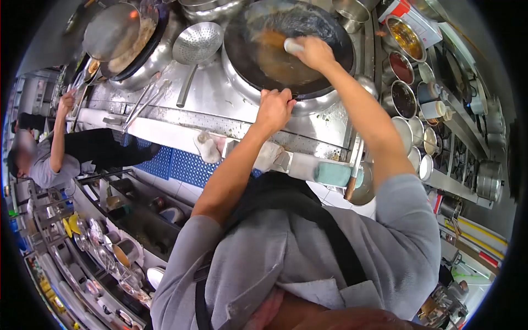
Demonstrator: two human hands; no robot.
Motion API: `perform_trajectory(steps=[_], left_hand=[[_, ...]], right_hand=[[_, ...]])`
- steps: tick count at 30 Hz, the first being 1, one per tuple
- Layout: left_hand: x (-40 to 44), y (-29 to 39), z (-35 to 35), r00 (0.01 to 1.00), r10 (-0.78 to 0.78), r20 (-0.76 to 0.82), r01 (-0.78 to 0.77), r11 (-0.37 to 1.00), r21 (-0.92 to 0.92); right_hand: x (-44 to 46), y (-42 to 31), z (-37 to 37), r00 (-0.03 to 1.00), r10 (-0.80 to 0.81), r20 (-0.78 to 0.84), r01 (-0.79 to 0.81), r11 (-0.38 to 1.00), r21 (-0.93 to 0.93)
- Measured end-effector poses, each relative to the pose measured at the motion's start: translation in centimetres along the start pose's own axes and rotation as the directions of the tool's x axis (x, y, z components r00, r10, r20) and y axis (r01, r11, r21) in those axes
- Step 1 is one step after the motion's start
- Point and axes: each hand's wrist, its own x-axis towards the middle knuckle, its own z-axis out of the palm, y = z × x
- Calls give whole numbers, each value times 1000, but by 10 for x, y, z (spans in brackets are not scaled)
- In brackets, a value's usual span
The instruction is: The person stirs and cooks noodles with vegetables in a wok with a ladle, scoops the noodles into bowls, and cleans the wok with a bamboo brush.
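Note:
A large dark wok (pixel 341 60) sits on the round steel burner ring in front of me, wet inside with brownish water. My left hand (pixel 275 110) is closed at its near edge, gripping the wok. Reaching over the wok, my right hand (pixel 314 54) is wrapped around the pale end of a wok brush (pixel 293 46). The brush's brown, fan-shaped end (pixel 270 38) is blurred against the wok's inner wall. Left of the wok, a perforated strainer ladle (pixel 198 43) lies on the steel stove top, its handle toward me.
At left a co-worker's hand (pixel 67 102) is raised beside another wok (pixel 159 41). Tongs (pixel 147 99) lie on the stove top. Pots of sauce (pixel 404 99) and a pot of oil (pixel 406 38) line the right side. A folded green cloth (pixel 333 173) lies at the front ledge.

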Motion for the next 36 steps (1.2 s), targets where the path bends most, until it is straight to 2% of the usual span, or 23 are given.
perform_trajectory(steps=[2, 3, 5, 6, 7, 9, 11, 13, 15, 17, 18, 21, 23, 26, 27, 29, 31, 32, 33, 34, 36], left_hand=[[-1, -5, 1, 1000, 11, -11, -11, 1000, 0], [2, -6, 1, 1000, 12, -11, -12, 1000, -1], [2, -5, 1, 1000, 8, -7, -8, 1000, -1], [1, -6, 2, 1000, 15, -15, -15, 1000, -5], [3, -7, 1, 1000, 17, -25, -17, 1000, -5], [-1, -4, 1, 999, 15, -36, -15, 1000, -15], [-4, 0, 4, 997, 32, -68, -35, 998, -42], [-2, -4, 0, 998, 27, -61, -29, 999, -36], [-2, -6, 1, 995, 58, -85, -61, 998, -34], [-2, -12, 10, 998, 27, -52, -28, 999, -17], [6, -17, 5, 997, 39, -66, -39, 999, -6], [-3, -6, 6, 997, 34, -65, -36, 999, -29], [-4, -5, -1, 999, 7, -42, -8, 1000, -24], [-6, -9, 3, 999, 22, -45, -23, 999, -25], [-3, -9, 2, 999, 22, -47, -23, 999, -23], [-1, -9, 2, 999, 18, -37, -19, 999, -38], [-4, -10, 0, 1000, 10, -14, -10, 999, -45], [-2, -9, -1, 1000, 13, -9, -13, 999, -47], [-1, -8, 0, 1000, 12, -4, -12, 999, -52], [-1, -10, 4, 998, 53, -35, -52, 998, 19], [-4, -9, 6, 999, 36, -35, -36, 999, -1]], right_hand=[[-21, 20, -35, 989, -52, 141, 66, 993, -97], [-20, 48, -33, 992, -91, 83, 104, 981, -164], [7, 63, -39, 997, 62, 52, -48, 967, -249], [25, 50, -31, 993, 51, -105, -64, 990, -129], [53, 46, 1, 988, 73, -133, -85, 992, -91], [54, -9, 22, 977, 189, -103, -195, 979, -51], [22, -43, 26, 986, 153, -69, -152, 988, 21], [-7, -58, 5, 1000, 20, 22, -20, 1000, -9], [7, -39, 5, 998, 20, 56, -15, 995, -98], [52, -32, 29, 978, 199, -65, -203, 976, -72], [54, -45, 26, 969, 242, -42, -243, 970, -17], [11, -53, 28, 985, 135, -111, -117, 982, 150], [-32, -52, 12, 1000, 3, 21, -6, 992, 128], [-76, -33, -46, 974, 0, 226, -6, 1000, 24], [-74, -17, -57, 973, 41, 227, -28, 998, -60], [-40, 27, -56, 966, 55, 253, -31, 995, -96], [18, 38, -25, 992, 121, 27, -118, 988, -100], [45, 38, -2, 990, 136, -42, -134, 990, 50], [63, 19, -1, 968, 243, 61, -240, 969, -49], [69, 17, 18, 978, 206, 21, -205, 978, -34], [17, -2, 21, 993, 113, 19, -113, 994, 5]])
